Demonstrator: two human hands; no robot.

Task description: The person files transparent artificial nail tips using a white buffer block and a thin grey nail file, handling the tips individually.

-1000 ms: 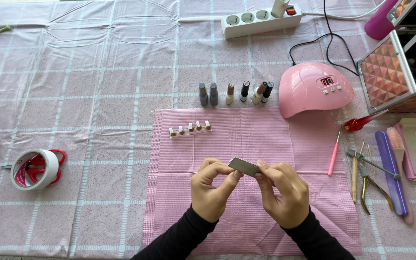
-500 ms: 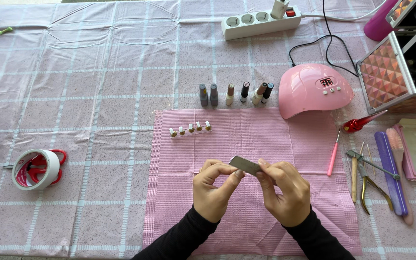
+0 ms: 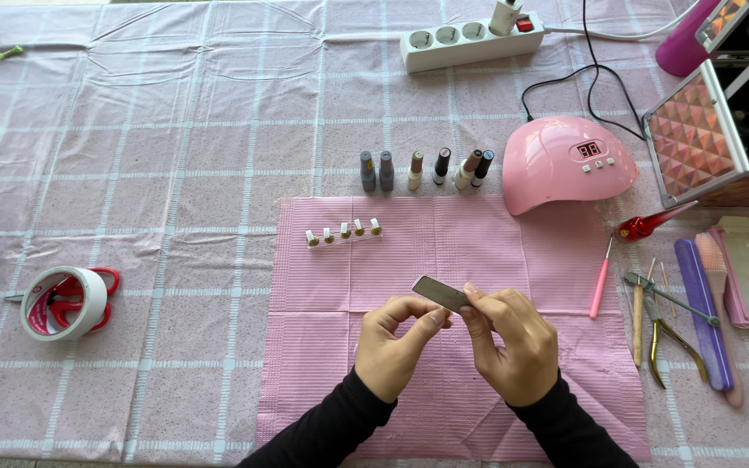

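Pink checked cloth (image 3: pixel 158 173) covers the table, with a pink mat (image 3: pixel 409 251) laid on it. Over the mat, a grey nail file (image 3: pixel 439 293) is pinched at one end by the right hand (image 3: pixel 509 347). The left hand (image 3: pixel 400 342) is curled narrow, its fingertips just under the file. Beyond stand polish bottles (image 3: pixel 422 169), a row of nail tips (image 3: pixel 342 231) and a pink lamp (image 3: pixel 565 160).
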